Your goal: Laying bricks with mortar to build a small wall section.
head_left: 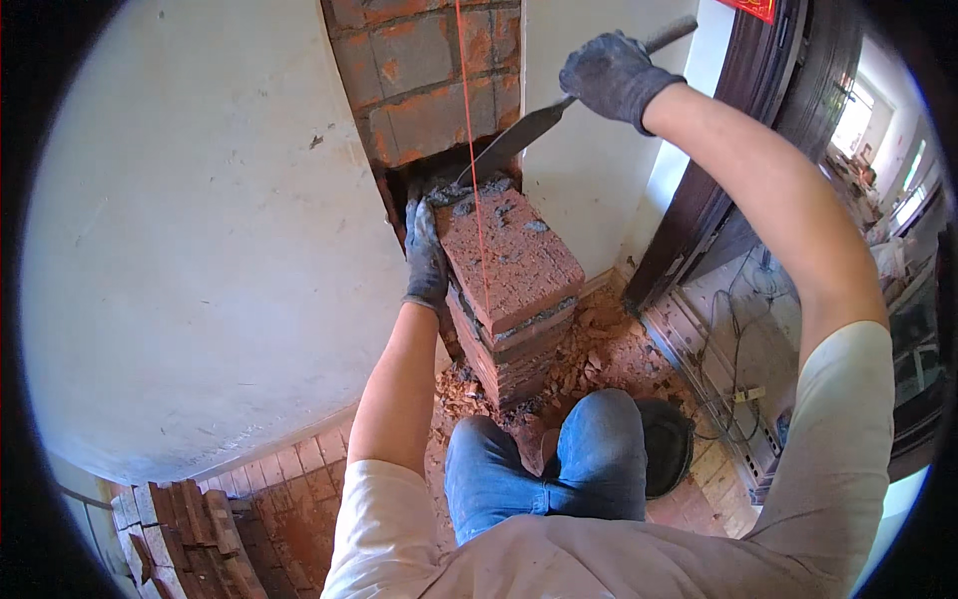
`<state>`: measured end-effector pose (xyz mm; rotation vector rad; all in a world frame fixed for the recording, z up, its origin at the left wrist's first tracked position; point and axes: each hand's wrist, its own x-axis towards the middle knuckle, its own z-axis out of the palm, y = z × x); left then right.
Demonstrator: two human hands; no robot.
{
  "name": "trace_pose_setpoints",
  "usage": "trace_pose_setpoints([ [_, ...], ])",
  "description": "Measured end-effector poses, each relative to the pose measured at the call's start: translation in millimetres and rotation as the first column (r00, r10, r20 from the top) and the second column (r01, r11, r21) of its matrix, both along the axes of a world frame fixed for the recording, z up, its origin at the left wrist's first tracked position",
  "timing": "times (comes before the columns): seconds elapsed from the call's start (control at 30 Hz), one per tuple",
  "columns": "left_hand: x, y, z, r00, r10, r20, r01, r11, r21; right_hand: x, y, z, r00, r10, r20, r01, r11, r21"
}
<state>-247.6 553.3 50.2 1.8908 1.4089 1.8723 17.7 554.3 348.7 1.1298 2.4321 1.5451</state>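
In my gloved right hand [616,80] is the handle of a trowel [521,137], held up at the right of the wall opening. Its blade slants down to the left, the tip at grey mortar [467,190] along the back end of the top brick. That reddish brick [511,245] lies on a stacked brick column [509,354] with mortar in the joints. My gloved left hand [425,255] lies flat along the column's left side, fingers stretched toward the opening. A taut red string [467,90] hangs in front of the brick.
Broken brick rubble [599,334] surrounds the column's foot. A black bucket [667,449] stands beside my right knee. Stacked bricks [185,539] sit at the lower left. Cables [733,339] lie near the dark door frame [723,170]. A white wall [220,250] borders the opening on the left.
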Motion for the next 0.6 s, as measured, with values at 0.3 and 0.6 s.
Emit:
trace_pose_setpoints([
  [0.3,-5.5,4.9,3.9,0.979,-0.116,0.167,0.12,0.993,-0.015,-25.2,-6.9,8.1,0.999,-0.018,0.031,0.018,1.0,0.002],
  [0.6,-6.0,6.6,3.3,0.914,-0.215,0.345,0.239,0.971,-0.025,-23.1,0.8,17.7,0.999,-0.02,0.041,0.02,1.0,0.005],
])
